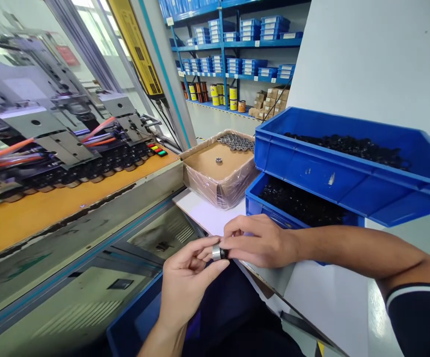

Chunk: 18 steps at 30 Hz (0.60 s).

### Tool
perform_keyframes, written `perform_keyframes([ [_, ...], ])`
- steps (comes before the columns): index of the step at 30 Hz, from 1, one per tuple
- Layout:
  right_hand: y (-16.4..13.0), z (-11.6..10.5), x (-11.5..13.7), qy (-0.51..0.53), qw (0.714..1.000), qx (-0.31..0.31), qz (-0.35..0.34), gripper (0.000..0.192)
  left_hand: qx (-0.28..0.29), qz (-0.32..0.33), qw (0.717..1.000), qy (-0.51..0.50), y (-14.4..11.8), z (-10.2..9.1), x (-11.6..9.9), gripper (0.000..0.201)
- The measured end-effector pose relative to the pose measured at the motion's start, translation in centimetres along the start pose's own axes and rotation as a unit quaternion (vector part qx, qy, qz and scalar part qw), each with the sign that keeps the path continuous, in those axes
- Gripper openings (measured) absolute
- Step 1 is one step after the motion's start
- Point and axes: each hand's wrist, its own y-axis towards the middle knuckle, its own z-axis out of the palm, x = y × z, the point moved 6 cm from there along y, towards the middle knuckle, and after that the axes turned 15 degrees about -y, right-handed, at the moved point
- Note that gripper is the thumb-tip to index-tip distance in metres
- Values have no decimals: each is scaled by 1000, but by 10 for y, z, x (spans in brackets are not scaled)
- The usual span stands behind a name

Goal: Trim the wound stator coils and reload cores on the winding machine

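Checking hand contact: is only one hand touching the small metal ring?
No, both the left hand and the right hand pinch the small metal ring between their fingertips.

Left hand (pixel 185 277) and right hand (pixel 259 243) meeting, fingers (pixel 203 255) pinched together

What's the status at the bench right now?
Left hand and right hand both pinching one small metal ring. Blue bins of black parts behind. Nothing between.
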Motion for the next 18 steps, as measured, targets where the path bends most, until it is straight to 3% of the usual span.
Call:
perform_keyframes([
  [11,1,-3,3,-12,999,-24,-25,10,20,-20,1000,2,-4,-4,6,44],
  [18,0,-4,4,-18,999,-32,-38,15,2,-16,1000,-12,-5,-4,7,37],
])
